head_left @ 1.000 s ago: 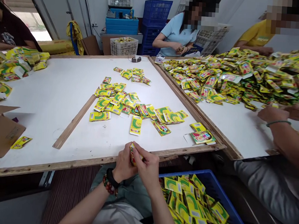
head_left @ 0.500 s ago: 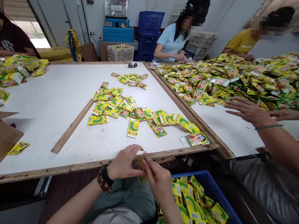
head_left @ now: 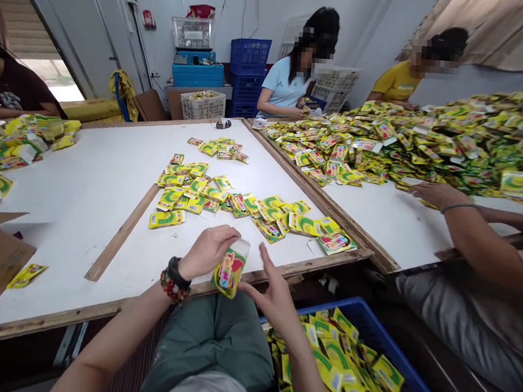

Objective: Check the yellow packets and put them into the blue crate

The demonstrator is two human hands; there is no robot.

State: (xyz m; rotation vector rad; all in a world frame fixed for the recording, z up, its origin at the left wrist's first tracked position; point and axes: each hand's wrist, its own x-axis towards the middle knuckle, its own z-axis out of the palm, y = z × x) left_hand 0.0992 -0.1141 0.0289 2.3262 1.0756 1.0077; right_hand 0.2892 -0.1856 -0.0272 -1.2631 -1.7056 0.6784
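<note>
Sitting at the table (head_left: 77, 207), you are holding a small yellow-and-green box (head_left: 230, 268), tilted, in the grip of your left hand (head_left: 206, 249) over the near edge. Your right hand (head_left: 276, 295) is hovering beside it, thumb and fingers wide apart. Similar packs (head_left: 238, 206) are lying on the table ahead and in a blue crate (head_left: 404, 362) at right.

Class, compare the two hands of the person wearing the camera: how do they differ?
The left hand grips a packet; the right hand is spread open beside it. The left hand has a black band and beads at its wrist; the right hand has neither. Both are ungloved.
</note>
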